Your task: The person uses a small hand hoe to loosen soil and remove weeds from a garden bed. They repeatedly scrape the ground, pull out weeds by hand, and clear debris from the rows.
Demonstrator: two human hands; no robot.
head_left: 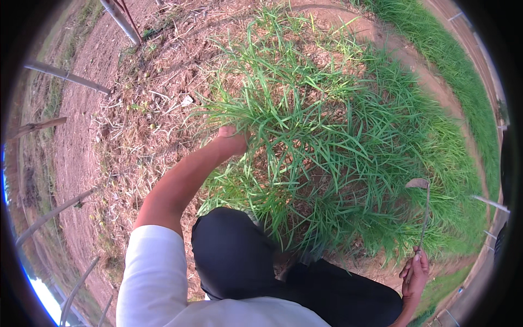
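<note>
At the bottom of the frame, nearest, are the person's white short-sleeved shirt (pixel 155 272) and bent knees in black trousers (pixel 231 253). At the lower right, the right hand (pixel 416 269) is closed around the lower end of a thin-shafted metal sickle (pixel 426 212); its curved blade (pixel 418 183) points leftward, over the grass at right. The bare left arm reaches up from the lower left, and the left hand (pixel 233 139) is partly buried at the left edge of the long-bladed green grass (pixel 327 136) filling the centre. Its fingers are hidden, so how far they are open, or whether they grip any stalks, cannot be told. Dry straw-coloured litter (pixel 147 158) covers the ground left of the grass. Farther off, slanting slender poles (pixel 71 78) line the left side, and a bare brown earth strip (pixel 430 82) curves through the upper right.
</note>
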